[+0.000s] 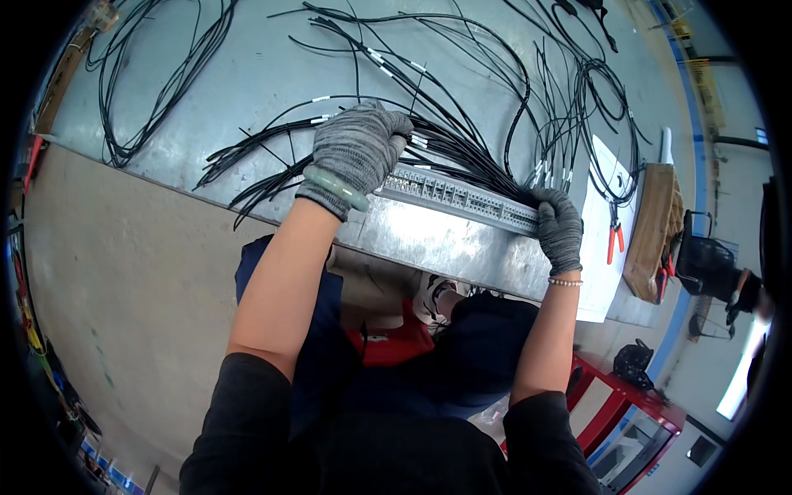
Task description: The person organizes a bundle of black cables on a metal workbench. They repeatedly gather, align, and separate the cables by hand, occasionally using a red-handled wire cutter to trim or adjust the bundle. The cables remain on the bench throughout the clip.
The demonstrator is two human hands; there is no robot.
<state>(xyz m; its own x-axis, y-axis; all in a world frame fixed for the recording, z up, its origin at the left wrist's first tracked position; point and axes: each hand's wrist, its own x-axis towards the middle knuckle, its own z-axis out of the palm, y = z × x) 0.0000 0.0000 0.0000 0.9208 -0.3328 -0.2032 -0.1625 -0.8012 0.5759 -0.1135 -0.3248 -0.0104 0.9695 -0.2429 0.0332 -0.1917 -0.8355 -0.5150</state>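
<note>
Cable labels [419,142] too small to read, left grip [356,150] clamped on black cables [466,155], right grip [559,229] at terminal strip [466,199], can't tell if clamped

You've got 2 gloves: one on your left hand [359,153], one on your right hand [558,227]. Between them: 1 terminal strip [462,200], black cables [470,157] too tangled to count. Right of your right: 1 paper sheet [596,285], 1 wooden piece [654,219].
</note>
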